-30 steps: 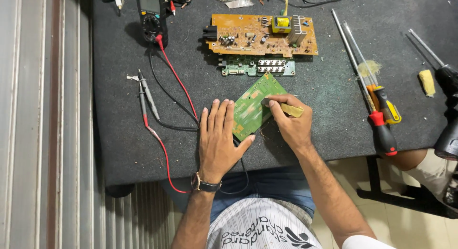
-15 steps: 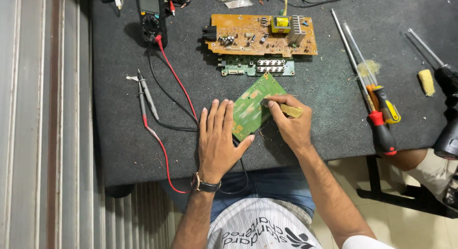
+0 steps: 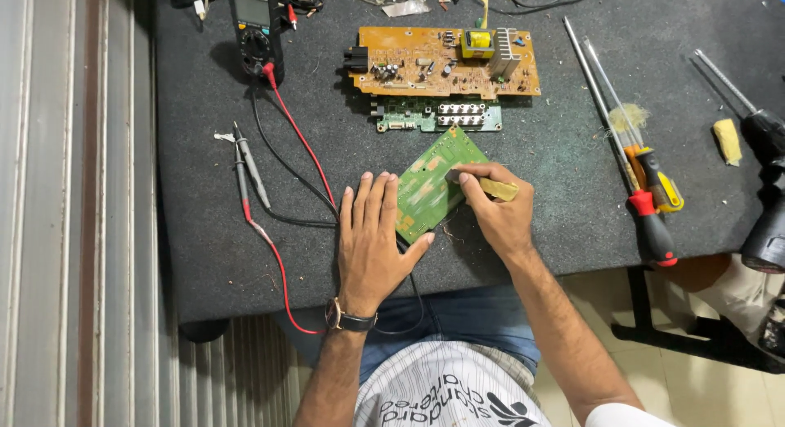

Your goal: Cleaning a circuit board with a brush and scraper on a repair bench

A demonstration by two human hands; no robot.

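Note:
A green circuit board lies tilted on the dark mat in front of me. My left hand rests flat on the mat with fingers spread, its thumb against the board's near edge. My right hand grips a small yellowish wooden-handled brush and presses its dark tip onto the board's right side.
A larger orange circuit board and a small green connector board lie behind. A multimeter with red and black probe leads sits at the left. Two long screwdrivers lie right; a dark tool is at the far right.
My right hand with the brush has shifted very slightly on the board. My left hand and the board have stayed put.

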